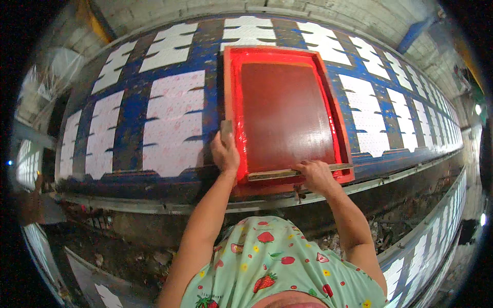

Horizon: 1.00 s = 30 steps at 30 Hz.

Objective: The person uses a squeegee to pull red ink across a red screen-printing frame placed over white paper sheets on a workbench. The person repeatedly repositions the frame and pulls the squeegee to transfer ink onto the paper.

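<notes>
A screen printing frame (336,113) with red-orange sides lies on the long table in front of me. Bright red ink lines the inner edges around its dark red mesh (285,110). My left hand (226,153) is closed on the frame's left side, by a small greyish block (226,128) that stands at that edge. With my right hand (314,175) I grip a long wooden squeegee (272,175), which lies crosswise at the near end of the mesh. My right fingers wrap over its top; its lower edge is hidden.
The blue, stained table (133,115) carries rows of white cut pieces (174,123); those on the left bear faint pink prints. A pale rail (246,206) runs along its near edge. Another table with white pieces (418,256) stands behind at the lower right. Block walls (328,10) rise beyond.
</notes>
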Each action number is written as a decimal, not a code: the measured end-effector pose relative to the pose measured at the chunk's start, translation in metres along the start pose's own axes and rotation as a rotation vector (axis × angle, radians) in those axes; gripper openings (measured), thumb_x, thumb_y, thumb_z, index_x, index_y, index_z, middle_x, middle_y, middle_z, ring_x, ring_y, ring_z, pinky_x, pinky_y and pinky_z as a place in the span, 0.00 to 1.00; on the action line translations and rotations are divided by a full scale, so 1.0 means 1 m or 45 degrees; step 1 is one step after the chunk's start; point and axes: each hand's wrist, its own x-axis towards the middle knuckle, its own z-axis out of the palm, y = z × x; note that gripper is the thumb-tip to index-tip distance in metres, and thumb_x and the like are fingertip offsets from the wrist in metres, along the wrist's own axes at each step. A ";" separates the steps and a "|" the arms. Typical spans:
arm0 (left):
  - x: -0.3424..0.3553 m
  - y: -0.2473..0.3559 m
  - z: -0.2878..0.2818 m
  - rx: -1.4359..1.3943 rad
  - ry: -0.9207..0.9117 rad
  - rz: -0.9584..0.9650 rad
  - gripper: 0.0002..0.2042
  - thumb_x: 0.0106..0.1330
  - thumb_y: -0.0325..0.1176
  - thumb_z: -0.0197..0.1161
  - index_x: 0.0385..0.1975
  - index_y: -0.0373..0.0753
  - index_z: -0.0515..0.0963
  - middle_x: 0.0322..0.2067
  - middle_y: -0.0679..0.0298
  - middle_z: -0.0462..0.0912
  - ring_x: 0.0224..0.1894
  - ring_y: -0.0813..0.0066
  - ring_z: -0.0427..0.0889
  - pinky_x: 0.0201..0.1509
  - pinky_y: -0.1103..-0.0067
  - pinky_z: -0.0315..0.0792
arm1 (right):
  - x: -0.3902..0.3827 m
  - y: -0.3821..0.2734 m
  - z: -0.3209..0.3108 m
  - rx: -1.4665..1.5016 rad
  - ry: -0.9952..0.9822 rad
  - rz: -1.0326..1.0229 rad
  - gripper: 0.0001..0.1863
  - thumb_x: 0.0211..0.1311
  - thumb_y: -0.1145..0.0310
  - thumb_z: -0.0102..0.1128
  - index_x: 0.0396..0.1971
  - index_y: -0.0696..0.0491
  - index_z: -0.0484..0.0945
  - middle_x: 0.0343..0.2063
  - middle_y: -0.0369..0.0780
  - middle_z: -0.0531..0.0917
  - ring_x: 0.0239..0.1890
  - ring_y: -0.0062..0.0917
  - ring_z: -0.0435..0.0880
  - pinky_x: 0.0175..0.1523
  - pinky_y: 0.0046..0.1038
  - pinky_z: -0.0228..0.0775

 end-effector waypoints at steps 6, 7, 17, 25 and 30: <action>-0.005 -0.007 0.001 -0.181 0.022 0.145 0.28 0.84 0.47 0.62 0.72 0.30 0.77 0.64 0.39 0.82 0.68 0.39 0.79 0.75 0.56 0.72 | -0.024 -0.014 0.023 0.002 0.070 -0.022 0.29 0.56 0.62 0.82 0.61 0.42 0.89 0.50 0.40 0.91 0.54 0.42 0.92 0.57 0.46 0.84; -0.005 -0.007 0.001 -0.203 0.022 0.133 0.28 0.84 0.47 0.62 0.72 0.29 0.77 0.64 0.39 0.82 0.68 0.39 0.78 0.75 0.56 0.72 | -0.027 -0.018 0.027 0.002 0.125 -0.043 0.29 0.56 0.62 0.81 0.61 0.42 0.89 0.51 0.40 0.91 0.54 0.41 0.91 0.58 0.45 0.84; -0.006 -0.004 -0.003 -0.296 -0.038 0.020 0.27 0.86 0.46 0.59 0.73 0.30 0.76 0.67 0.43 0.82 0.70 0.44 0.79 0.78 0.58 0.70 | 0.024 0.001 0.038 -0.025 0.530 -0.152 0.30 0.55 0.71 0.74 0.62 0.45 0.87 0.54 0.39 0.90 0.55 0.39 0.90 0.61 0.44 0.80; -0.005 -0.007 -0.003 -0.189 -0.059 0.044 0.26 0.89 0.43 0.55 0.75 0.29 0.74 0.72 0.44 0.80 0.75 0.50 0.78 0.81 0.61 0.68 | 0.178 0.085 0.013 -0.102 0.659 -0.194 0.22 0.66 0.72 0.64 0.60 0.43 0.87 0.52 0.43 0.91 0.52 0.44 0.91 0.56 0.47 0.83; -0.007 0.002 -0.005 -0.053 -0.048 0.022 0.26 0.91 0.43 0.51 0.76 0.29 0.74 0.73 0.45 0.80 0.75 0.51 0.78 0.81 0.62 0.67 | 0.288 0.146 -0.011 -0.112 0.695 -0.208 0.20 0.67 0.71 0.64 0.58 0.42 0.88 0.50 0.45 0.91 0.46 0.46 0.93 0.52 0.49 0.86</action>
